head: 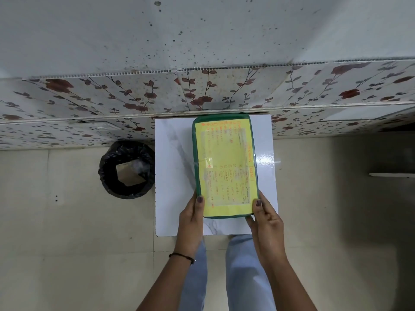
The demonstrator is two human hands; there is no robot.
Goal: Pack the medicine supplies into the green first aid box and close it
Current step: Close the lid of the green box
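At the bottom of the frame two bare forearms reach up from either side of pale blue trouser legs [235, 277]. The left hand [190, 217] is curled round the near-left corner of the green first aid box [224, 164], thumb lying on the yellow sheet [224, 158] taped to the lid; a thin dark band [182, 257] circles that wrist. The right hand [266, 218] clasps the near-right corner the same way — thumb on top, fingers tucked under or behind the edge, where they cannot be seen.

The box sits lengthwise in the centre of the frame on a small white marble-patterned table [175, 176], its far end close to the floral-tiled wall [112, 97]. The lid appears to be down; no medicine supplies are visible outside it, so packing looks done. Whether any latch is fastened cannot be told.

The risk from here: if the lid is only resting, lifting by the near corners could let it spring open and spill the contents. The glossy tabletop may also let the box slide — toward the left edge, below which stands a black-lined bin [126, 169].
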